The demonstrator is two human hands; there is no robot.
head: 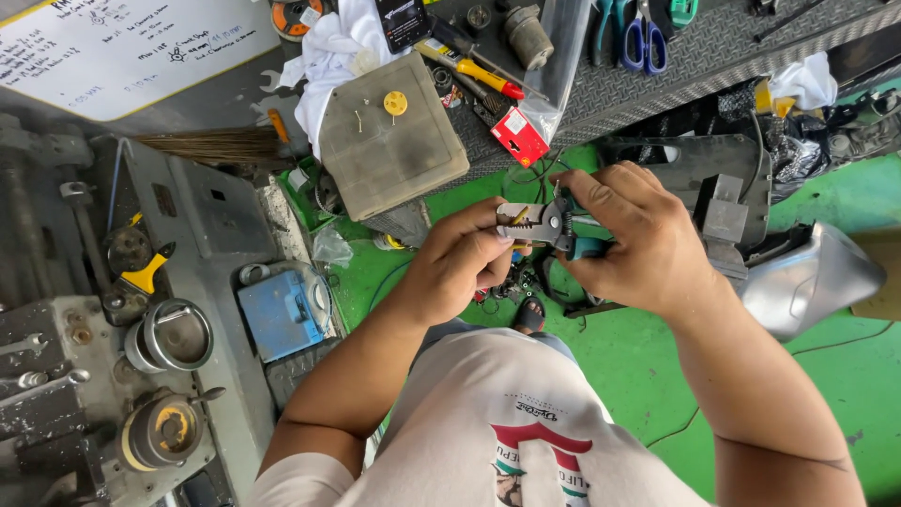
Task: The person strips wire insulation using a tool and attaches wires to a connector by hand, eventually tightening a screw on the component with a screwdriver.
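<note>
Two hands meet in the middle of the shot, but going from the left edge first: a grey metal machine bed (202,272) runs down that side, with a couple of round metal rings (174,336) sitting on it and a small yellow-handled tool (143,274) just above them. A whiteboard (122,47) fills the top left corner, and a straw broom head (211,143) pokes out below it. Next over is a blue box-shaped gadget (280,314), and above that a dirty grey square case (392,136) with a yellow knob on top, leaning by a white rag (328,56).

Now the good bit. The left hand (460,263) has its fingers curled in tight, thumb and fingertips pinching at the metal jaw end of the wire stripper (540,223). What it's pinching looks like a short bit of yellowish wire, but it's too small to be sure. The stripper sits between both hands, held up over the green floor (619,366), about level. The right hand (633,239) wraps around its teal handles, fingers closed on them.

Further right there's a red and white small box (519,136), a yellow-handled screwdriver (483,73), blue-handled scissors (644,42) on the checker-plate bench (713,56), and a silver fairing panel (812,282) on the floor.
</note>
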